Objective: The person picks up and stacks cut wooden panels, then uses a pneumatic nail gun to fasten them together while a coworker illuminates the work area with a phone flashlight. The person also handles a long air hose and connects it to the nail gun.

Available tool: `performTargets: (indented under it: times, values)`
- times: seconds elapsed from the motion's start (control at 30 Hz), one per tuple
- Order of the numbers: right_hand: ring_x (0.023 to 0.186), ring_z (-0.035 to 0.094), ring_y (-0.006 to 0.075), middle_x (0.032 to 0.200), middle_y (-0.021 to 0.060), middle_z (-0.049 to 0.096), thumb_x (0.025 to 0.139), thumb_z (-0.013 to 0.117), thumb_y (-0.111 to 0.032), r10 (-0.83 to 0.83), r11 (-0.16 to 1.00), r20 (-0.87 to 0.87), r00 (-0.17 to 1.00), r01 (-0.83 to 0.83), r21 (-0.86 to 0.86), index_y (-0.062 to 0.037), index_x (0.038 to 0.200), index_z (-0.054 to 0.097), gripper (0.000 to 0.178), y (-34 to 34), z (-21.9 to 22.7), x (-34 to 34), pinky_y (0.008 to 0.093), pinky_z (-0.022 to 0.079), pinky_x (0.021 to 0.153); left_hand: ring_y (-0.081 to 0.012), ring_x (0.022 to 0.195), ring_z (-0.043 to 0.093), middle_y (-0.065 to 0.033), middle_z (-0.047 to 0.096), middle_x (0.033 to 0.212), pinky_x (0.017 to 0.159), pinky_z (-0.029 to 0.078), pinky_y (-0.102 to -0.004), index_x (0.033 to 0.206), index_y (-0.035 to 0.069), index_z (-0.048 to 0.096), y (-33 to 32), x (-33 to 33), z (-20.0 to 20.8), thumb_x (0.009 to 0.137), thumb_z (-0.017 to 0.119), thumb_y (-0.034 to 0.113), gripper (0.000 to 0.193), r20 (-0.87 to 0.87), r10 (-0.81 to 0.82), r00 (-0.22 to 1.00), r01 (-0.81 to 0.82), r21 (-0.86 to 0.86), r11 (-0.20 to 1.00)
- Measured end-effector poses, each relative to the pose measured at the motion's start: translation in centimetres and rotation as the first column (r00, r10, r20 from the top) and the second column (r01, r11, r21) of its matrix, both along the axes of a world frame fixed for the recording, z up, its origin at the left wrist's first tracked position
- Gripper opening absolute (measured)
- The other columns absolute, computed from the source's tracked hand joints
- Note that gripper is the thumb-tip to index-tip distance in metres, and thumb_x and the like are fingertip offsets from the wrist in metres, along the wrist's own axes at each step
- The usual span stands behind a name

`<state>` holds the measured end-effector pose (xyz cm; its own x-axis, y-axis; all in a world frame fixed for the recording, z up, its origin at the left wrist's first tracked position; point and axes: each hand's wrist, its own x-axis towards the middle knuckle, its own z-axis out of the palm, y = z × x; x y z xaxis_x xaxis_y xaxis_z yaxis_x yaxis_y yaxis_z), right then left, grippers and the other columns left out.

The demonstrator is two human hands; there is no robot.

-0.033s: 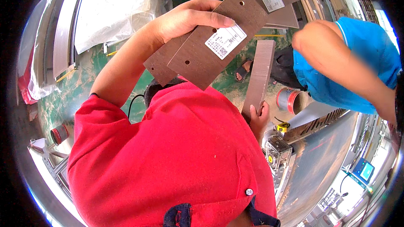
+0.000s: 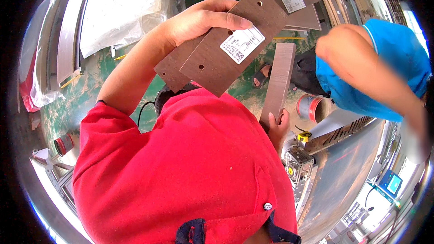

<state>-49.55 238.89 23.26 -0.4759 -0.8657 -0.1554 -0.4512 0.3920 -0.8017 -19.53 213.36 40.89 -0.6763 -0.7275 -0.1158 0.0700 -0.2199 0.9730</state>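
Boards [image 2: 214, 58] pinched in left hand [image 2: 201, 19], thumb on top | strip [image 2: 279, 79] gripped near its end in right hand [image 2: 278, 128] | offset rear board [image 2: 173, 69] could slip; swung strip could knock co-worker [image 2: 377, 92] beyond right hand

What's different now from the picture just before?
The co-worker's forearm has shifted slightly, its hand end now lower and further left in the picture. Nothing was visibly taken or released. The left hand still holds the brown panels; the right hand, the narrow board.
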Motion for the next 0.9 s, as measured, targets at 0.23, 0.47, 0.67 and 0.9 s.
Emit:
performTargets:
  times: [0.23,0.47,0.67,0.9]
  values:
    - [0.102,0.061,0.0274,0.113,0.0174,0.062,0.085,0.068,-0.020,0.008,0.999,-0.048,0.999,-0.006,0.036,0.0020,0.124,0.052,0.047,0.3,-0.4,0.0,0.0379,0.048,0.087,-0.0117,0.089,0.065,-0.0059,0.070,0.100,0.080,0.050,-0.0247,0.117,0.001,0.065,0.2,0.2,0.2,0.084,0.071,0.028,0.042,0.008,0.023,1.000,-0.024,0.042,0.999]
    - [0.093,0.061,0.0281,0.105,0.0182,0.062,0.085,0.068,-0.021,0.016,1.000,-0.075,0.997,-0.017,-0.010,-0.0007,0.117,0.054,0.040,0.0,-1.0,0.6,0.0391,0.048,0.084,-0.0122,0.100,0.061,-0.0068,0.068,0.103,0.090,0.046,-0.0269,0.119,0.000,0.065,0.2,1.1,-1.4,0.088,0.070,0.034,0.046,0.277,0.349,0.895,-0.243,-0.352,0.904]
    - [0.093,0.061,0.0265,0.103,0.0149,0.063,0.084,0.070,-0.021,-0.002,1.000,-0.073,0.997,0.004,0.028,-0.0028,0.120,0.054,0.043,0.1,-0.8,0.5,0.0368,0.048,0.083,-0.0120,0.087,0.063,-0.0053,0.069,0.098,0.078,0.050,-0.0274,0.118,0.001,0.065,-1.9,0.2,-1.7,0.089,0.069,0.032,0.042,-0.003,-0.008,1.000,0.008,0.135,0.991]
    - [0.096,0.061,0.0305,0.106,0.0176,0.062,0.083,0.071,-0.021,-0.021,0.998,-0.133,0.991,0.029,0.058,-0.0010,0.123,0.054,0.048,-0.4,-0.3,1.2,0.0382,0.047,0.084,-0.0140,0.084,0.066,-0.0062,0.070,0.099,0.076,0.051,-0.0268,0.119,0.003,0.065,-2.5,1.1,-2.7,0.089,0.069,0.035,0.044,-0.025,0.014,1.000,-0.010,0.149,0.989]
